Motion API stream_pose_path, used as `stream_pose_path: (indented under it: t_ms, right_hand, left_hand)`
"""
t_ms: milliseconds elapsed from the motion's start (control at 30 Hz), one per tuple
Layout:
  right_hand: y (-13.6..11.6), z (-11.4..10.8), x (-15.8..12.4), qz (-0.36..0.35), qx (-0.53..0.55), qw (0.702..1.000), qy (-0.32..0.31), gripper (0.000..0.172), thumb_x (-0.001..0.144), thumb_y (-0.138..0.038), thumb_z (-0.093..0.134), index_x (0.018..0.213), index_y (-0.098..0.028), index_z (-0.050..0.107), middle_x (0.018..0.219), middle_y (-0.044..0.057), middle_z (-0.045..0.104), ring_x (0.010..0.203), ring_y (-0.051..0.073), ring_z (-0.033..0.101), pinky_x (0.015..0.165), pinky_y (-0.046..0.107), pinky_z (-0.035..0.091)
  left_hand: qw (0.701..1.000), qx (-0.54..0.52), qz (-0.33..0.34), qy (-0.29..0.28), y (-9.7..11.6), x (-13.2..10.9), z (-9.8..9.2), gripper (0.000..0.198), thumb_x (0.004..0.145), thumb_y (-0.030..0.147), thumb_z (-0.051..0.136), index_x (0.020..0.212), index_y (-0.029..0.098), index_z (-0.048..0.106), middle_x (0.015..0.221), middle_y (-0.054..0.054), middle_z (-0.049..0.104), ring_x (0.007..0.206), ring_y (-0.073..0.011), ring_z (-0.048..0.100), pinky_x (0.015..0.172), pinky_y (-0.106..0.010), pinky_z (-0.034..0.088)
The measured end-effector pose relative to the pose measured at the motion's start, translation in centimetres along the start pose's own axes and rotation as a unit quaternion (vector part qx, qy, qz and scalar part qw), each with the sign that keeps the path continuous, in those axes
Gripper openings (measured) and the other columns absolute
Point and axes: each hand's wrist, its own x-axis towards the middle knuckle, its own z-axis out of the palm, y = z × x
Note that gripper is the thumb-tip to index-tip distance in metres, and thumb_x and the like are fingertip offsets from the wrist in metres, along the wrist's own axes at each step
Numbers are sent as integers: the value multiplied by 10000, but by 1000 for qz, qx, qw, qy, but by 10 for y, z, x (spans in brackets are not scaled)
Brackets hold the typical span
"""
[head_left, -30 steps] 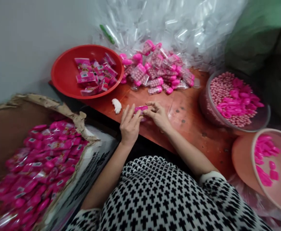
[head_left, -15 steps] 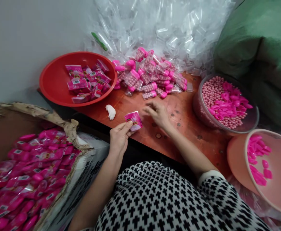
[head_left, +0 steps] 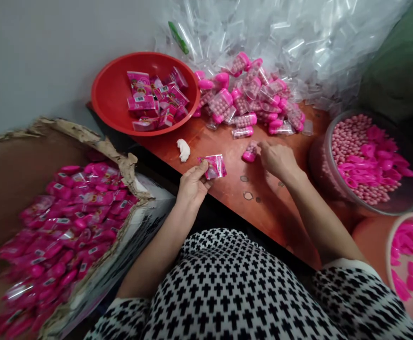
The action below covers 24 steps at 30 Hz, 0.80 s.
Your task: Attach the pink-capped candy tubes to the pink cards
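Note:
My left hand (head_left: 192, 186) pinches a small pink printed packet (head_left: 215, 166) just above the near edge of the red-brown table (head_left: 263, 198). My right hand (head_left: 279, 158) is closed on a little clear bottle with a pink cap (head_left: 249, 153), low over the table. Behind it lies a heap of the same filled pink-capped bottles (head_left: 248, 94). A red bowl (head_left: 114, 94) at the back left holds more pink packets (head_left: 155, 99).
A torn cardboard box (head_left: 86, 141) full of wrapped pink packs (head_left: 68, 222) stands at my left. At the right are a clear tub of pink candy balls and caps (head_left: 365, 156) and a pale pink tub with caps (head_left: 409, 255). Empty clear bottles (head_left: 280, 33) pile up behind. A white wad (head_left: 183, 149) lies on the table.
The hands separated: the left drew the pink packet toward the table's near edge, while the right reached to the bottle heap and took hold of a pink-capped bottle.

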Motion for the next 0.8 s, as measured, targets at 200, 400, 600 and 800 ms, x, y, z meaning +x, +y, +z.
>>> stream_pose_path:
  t_ms: [200,400,600,800]
  right_hand:
    - [24,7,12,-204,6,979,26,387,971,-220,329,1275,-182,566,1323,138,569,1108,282,524,898,399,407]
    - [26,17,14,-130,55,990,14,304,833,-306,612,1087,-139,619,1098,147,635,1000,278,566,808,355,419]
    - [24,23,2,-2,224,975,-9,298,679,-354,757,854,-160,613,731,41,651,676,196,579,594,289,377]
    - [-33,27,-53,69,667,741,-40,347,737,-506,675,768,-191,532,575,-22,603,410,105,520,392,227,394]
  left_hand:
    - [1000,-17,-2,5,-3,-4,2,117,757,201,730,742,125,642,687,-28,677,633,-133,669,615,-255,578]
    - [998,-42,-20,31,-3,-9,6,39,792,105,659,756,120,654,699,-23,690,638,-122,673,644,-256,583]
    - [997,-68,-16,44,-5,-9,10,72,826,130,647,754,129,652,696,-16,691,631,-106,669,677,-253,583]
    - [991,-130,-18,39,-13,-6,16,88,854,194,644,782,143,649,738,-26,710,706,-120,693,787,-284,575]
